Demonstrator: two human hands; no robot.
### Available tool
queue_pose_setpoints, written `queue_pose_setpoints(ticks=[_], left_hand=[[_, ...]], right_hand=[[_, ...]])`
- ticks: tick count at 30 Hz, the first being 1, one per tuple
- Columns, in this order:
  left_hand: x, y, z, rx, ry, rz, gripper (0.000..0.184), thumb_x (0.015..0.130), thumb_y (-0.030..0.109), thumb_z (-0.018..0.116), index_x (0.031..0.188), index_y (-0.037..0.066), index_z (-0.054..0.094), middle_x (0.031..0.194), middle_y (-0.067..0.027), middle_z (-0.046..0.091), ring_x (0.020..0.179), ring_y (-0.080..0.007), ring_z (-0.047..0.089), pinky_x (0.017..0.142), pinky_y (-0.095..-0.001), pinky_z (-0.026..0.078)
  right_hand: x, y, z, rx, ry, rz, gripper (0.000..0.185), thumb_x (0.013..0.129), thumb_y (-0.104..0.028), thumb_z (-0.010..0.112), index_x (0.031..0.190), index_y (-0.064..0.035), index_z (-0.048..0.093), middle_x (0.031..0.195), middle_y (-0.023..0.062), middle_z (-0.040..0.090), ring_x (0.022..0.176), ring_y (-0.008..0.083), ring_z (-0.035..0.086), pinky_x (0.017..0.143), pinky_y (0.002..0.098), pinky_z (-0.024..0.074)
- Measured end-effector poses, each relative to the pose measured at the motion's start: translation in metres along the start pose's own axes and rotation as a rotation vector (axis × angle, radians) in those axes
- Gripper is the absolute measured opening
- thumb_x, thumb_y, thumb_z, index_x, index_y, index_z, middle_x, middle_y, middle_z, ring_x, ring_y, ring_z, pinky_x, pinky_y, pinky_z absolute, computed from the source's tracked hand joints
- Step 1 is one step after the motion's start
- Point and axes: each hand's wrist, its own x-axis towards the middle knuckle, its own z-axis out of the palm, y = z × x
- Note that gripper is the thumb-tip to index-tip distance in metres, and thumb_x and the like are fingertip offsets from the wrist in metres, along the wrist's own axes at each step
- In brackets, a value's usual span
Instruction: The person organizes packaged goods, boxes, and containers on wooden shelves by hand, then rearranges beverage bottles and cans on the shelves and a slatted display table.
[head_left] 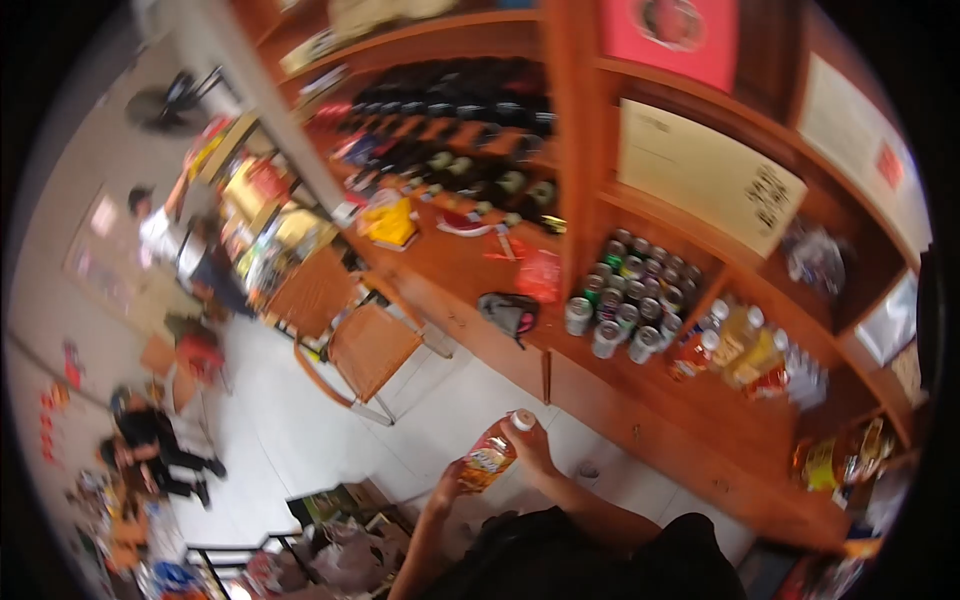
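Observation:
In the head view, a drink bottle (pixel 487 461) with an orange-red label and a white cap is tilted between my two hands, its cap end up and to the right. My left hand (pixel 449 490) is closed around its lower end. Up near the neck, my right hand (pixel 531 450) grips the bottle just below the cap, with the thumb side by the cap. Some of the fingers are hidden behind the bottle.
A wooden shelf unit (pixel 480 285) runs across ahead, holding several cans (pixel 627 290), bottles (pixel 735 345) and a small dark bag (pixel 508 315). A wooden chair (pixel 375 345) stands on the white floor. Bags (pixel 350 555) lie at lower left. Other people (pixel 165 240) are at far left.

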Motion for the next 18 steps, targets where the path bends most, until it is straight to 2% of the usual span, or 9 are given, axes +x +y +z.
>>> queue_pose_setpoints(ticks=[2,4,6,7,8,10,13,16,18], left_hand=[[0.053,-0.013,0.053,0.075,-0.085,-0.073,0.052,0.103,0.048,0.043,0.135,0.009,0.051,0.119,-0.0141,0.065,0.098,-0.0266,0.069,0.078,-0.0391,0.056],[0.089,0.002,0.123,0.323,-0.383,0.010,0.053,0.102,0.045,0.050,0.139,0.007,0.047,0.125,-0.0132,0.062,0.099,-0.0279,0.069,0.080,-0.0394,0.056],[0.116,0.005,0.185,0.735,-0.361,0.092,0.062,0.096,0.033,0.061,0.146,0.006,0.036,0.133,-0.0135,0.057,0.100,-0.0269,0.067,0.080,-0.0386,0.057],[0.126,0.006,0.217,0.933,-0.347,0.146,0.071,0.094,0.027,0.067,0.150,0.005,0.030,0.137,-0.0137,0.055,0.100,-0.0264,0.067,0.080,-0.0382,0.057],[0.128,0.004,0.246,0.858,-0.431,0.123,0.075,0.094,0.026,0.067,0.153,0.006,0.026,0.141,-0.0137,0.052,0.098,-0.0248,0.067,0.080,-0.0369,0.057],[0.151,0.015,0.311,0.697,-0.590,0.117,0.082,0.094,0.024,0.068,0.157,0.007,0.018,0.148,-0.0138,0.047,0.092,-0.0214,0.069,0.079,-0.0344,0.057],[0.149,0.036,0.396,0.624,-0.748,-0.105,0.080,0.096,0.029,0.065,0.158,0.011,0.017,0.148,-0.0102,0.045,0.096,-0.0199,0.069,0.083,-0.0355,0.055],[0.154,0.043,0.448,0.477,-0.863,-0.253,0.057,0.099,0.040,0.056,0.145,0.010,0.038,0.137,-0.0096,0.053,0.109,-0.0234,0.064,0.091,-0.0406,0.053],[0.168,0.038,0.462,0.335,-0.923,-0.349,0.054,0.097,0.051,0.053,0.139,0.017,0.046,0.128,-0.0063,0.059,0.112,-0.0225,0.062,0.098,-0.0410,0.048]], right_hand=[[0.018,-0.013,-0.056,0.017,0.126,-0.009,0.028,0.090,-0.017,0.074,0.112,-0.0045,0.062,0.101,0.0031,0.067,0.092,0.0131,0.063,0.081,0.0298,0.0512],[0.026,-0.050,-0.105,0.058,0.269,-0.183,0.031,0.088,-0.017,0.075,0.111,-0.0033,0.060,0.101,0.0056,0.066,0.092,0.0156,0.063,0.081,0.0312,0.0514],[0.041,-0.048,-0.165,-0.174,0.521,-0.425,0.034,0.086,-0.019,0.076,0.108,-0.0017,0.056,0.095,0.0092,0.066,0.086,0.0198,0.065,0.077,0.0336,0.0520],[0.034,-0.070,-0.193,-0.340,0.584,-0.334,0.035,0.085,-0.021,0.078,0.105,-0.0012,0.057,0.099,0.0103,0.065,0.089,0.0226,0.064,0.079,0.0350,0.0513],[0.042,-0.066,-0.227,-0.285,0.595,-0.339,0.035,0.083,-0.023,0.080,0.102,-0.0019,0.059,0.096,0.0145,0.064,0.091,0.0285,0.064,0.081,0.0373,0.0509],[0.035,-0.087,-0.271,-0.495,0.729,-0.441,0.033,0.080,-0.023,0.081,0.099,-0.0041,0.063,0.095,0.0174,0.063,0.092,0.0361,0.060,0.088,0.0449,0.0478],[0.020,-0.120,-0.314,-0.619,0.718,-0.487,0.032,0.078,-0.024,0.081,0.097,-0.0043,0.065,0.097,0.0186,0.063,0.096,0.0416,0.054,0.093,0.0513,0.0422],[0.024,-0.123,-0.358,-0.746,0.738,-0.510,0.031,0.077,-0.023,0.081,0.097,-0.0042,0.066,0.100,0.0179,0.062,0.101,0.0440,0.051,0.098,0.0524,0.0390],[0.025,-0.131,-0.379,-0.775,0.714,-0.545,0.031,0.076,-0.022,0.080,0.098,-0.0041,0.066,0.101,0.0183,0.062,0.104,0.0451,0.049,0.100,0.0515,0.0386]])
